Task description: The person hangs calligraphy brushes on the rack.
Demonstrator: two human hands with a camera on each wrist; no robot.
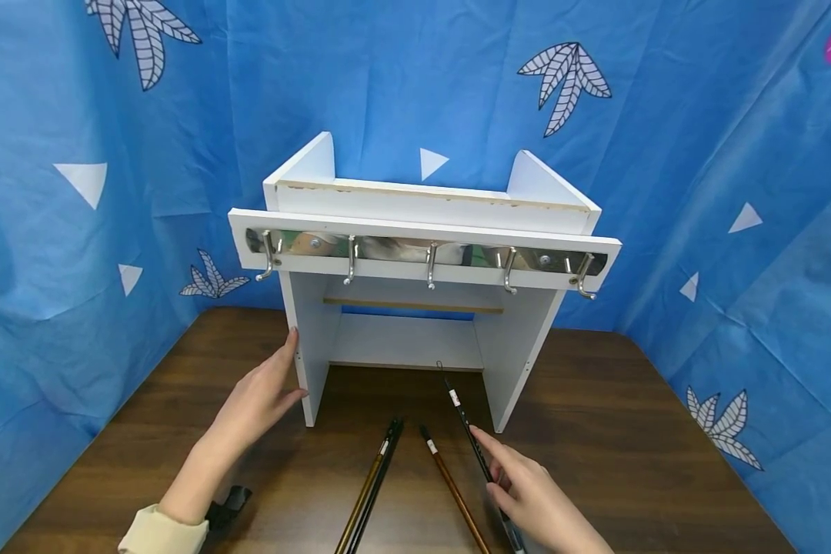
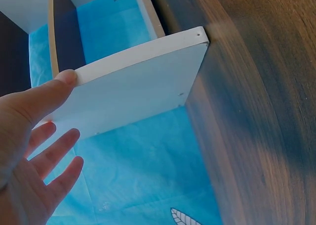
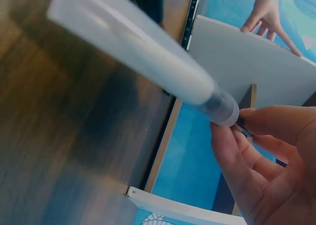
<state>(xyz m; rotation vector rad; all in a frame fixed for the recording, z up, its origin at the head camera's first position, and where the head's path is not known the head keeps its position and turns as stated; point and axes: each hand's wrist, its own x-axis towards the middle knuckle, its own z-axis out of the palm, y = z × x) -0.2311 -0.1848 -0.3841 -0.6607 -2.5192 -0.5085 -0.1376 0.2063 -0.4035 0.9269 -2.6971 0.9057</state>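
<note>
A black-handled calligraphy brush (image 1: 462, 415) with a hanging loop is held near its lower end by my right hand (image 1: 529, 492). In the right wrist view, thumb and fingers pinch it just beyond the clear cap (image 3: 148, 52) over its tip. My left hand (image 1: 256, 404) touches the left side panel (image 1: 312, 331) of a white shelf unit. Its thumb (image 2: 59, 86) rests on the panel's front edge, and the other fingers spread apart beside the outer face. Between the hands lie a brown brush (image 1: 450, 481), a gold-brown brush (image 1: 367, 492) and a dark one beside it.
Across the shelf's upper front runs a metal hook rail (image 1: 388, 250) with several hooks jutting forward. A black object (image 1: 231, 504) lies by my left wrist, partly hidden. Blue printed cloth (image 1: 415, 77) hangs behind and beside the brown wooden table (image 1: 609, 462).
</note>
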